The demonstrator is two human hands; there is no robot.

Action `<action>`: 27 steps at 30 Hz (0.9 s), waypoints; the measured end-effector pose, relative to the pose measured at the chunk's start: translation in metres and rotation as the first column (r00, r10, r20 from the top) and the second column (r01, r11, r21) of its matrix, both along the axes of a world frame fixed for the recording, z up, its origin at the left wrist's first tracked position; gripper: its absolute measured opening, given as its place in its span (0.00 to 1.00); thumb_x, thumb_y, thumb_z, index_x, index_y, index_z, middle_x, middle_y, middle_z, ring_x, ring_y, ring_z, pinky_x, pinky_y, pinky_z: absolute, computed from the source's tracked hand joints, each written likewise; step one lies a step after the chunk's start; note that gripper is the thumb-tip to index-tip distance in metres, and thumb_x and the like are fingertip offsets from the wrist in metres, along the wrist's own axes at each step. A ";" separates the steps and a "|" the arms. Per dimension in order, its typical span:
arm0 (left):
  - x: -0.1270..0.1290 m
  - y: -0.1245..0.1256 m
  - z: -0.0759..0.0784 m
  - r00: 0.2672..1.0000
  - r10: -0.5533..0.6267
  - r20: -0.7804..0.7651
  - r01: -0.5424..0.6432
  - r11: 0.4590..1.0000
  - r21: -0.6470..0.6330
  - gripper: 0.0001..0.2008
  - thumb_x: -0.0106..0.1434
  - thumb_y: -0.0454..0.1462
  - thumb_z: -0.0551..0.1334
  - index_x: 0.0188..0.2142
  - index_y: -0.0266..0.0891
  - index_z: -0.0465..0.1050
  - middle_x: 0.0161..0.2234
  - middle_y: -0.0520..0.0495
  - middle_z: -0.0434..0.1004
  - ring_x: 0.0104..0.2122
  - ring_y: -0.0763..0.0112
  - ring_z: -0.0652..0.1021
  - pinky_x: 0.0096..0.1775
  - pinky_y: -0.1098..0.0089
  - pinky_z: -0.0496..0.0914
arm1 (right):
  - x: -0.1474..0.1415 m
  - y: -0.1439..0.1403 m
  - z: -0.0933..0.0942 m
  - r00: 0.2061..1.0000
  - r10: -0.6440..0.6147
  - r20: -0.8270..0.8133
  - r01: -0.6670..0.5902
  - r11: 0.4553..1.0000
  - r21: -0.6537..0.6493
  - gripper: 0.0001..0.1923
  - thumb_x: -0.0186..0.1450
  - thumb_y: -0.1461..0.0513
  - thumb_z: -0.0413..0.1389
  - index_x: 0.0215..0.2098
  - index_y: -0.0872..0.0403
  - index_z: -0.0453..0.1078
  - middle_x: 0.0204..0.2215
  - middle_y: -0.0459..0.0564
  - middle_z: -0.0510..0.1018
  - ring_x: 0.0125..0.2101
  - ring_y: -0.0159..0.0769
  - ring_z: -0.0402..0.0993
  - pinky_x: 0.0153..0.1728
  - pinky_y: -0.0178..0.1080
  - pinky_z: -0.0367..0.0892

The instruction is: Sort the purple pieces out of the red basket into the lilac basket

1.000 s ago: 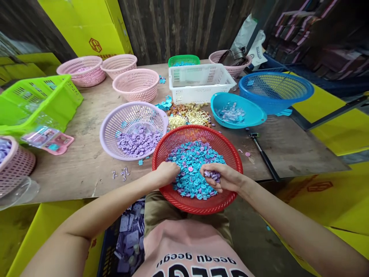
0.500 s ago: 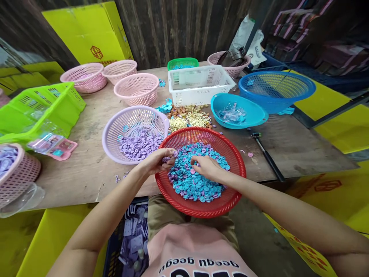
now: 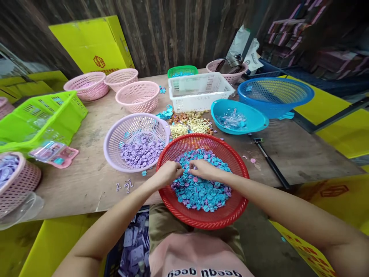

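Note:
A red basket (image 3: 201, 221) rests partly on my lap against the table edge. Small round spiral-patterned plastic pieces (image 3: 201, 194), mostly blue with some purple ones, lie heaped inside it. Over the heap's left side my left hand (image 3: 170, 173) is curled closed, its back hiding most of the purple pieces in its fingers. My right hand (image 3: 204, 170) faces it, low over the same heap, thumb and fingers pinched together; what they hold is too small to make out. A lilac basket (image 3: 111, 154) with purple pieces (image 3: 141, 153) stands just left of the red one.
Behind are pale-yellow lattice pieces (image 3: 198, 126), a white crate (image 3: 198, 103) and pink baskets (image 3: 137, 98). To the right stand a turquoise bowl (image 3: 245, 129), a blue basket (image 3: 273, 109) and a black-handled hammer (image 3: 275, 169). A green bin (image 3: 63, 127) is left.
My left hand has moved right and down over the heap, turning its back to view. My right hand stays over the pieces, its fingers more tightly pinched. The view has tilted slightly upward.

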State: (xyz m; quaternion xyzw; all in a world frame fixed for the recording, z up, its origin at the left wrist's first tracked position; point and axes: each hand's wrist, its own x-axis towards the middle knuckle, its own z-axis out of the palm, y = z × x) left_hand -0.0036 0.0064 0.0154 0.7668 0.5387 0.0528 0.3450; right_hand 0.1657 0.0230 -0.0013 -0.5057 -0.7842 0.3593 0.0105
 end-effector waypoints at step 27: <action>0.010 0.009 -0.013 0.715 -0.344 -0.608 0.479 0.875 0.069 0.11 0.55 0.29 0.51 0.30 0.33 0.72 0.28 0.37 0.74 0.31 0.59 0.76 0.31 0.65 0.68 | 0.034 -0.007 0.007 0.730 -0.509 -0.456 0.047 0.703 -0.710 0.10 0.52 0.57 0.55 0.28 0.56 0.62 0.16 0.39 0.64 0.11 0.18 0.51 0.08 0.25 0.42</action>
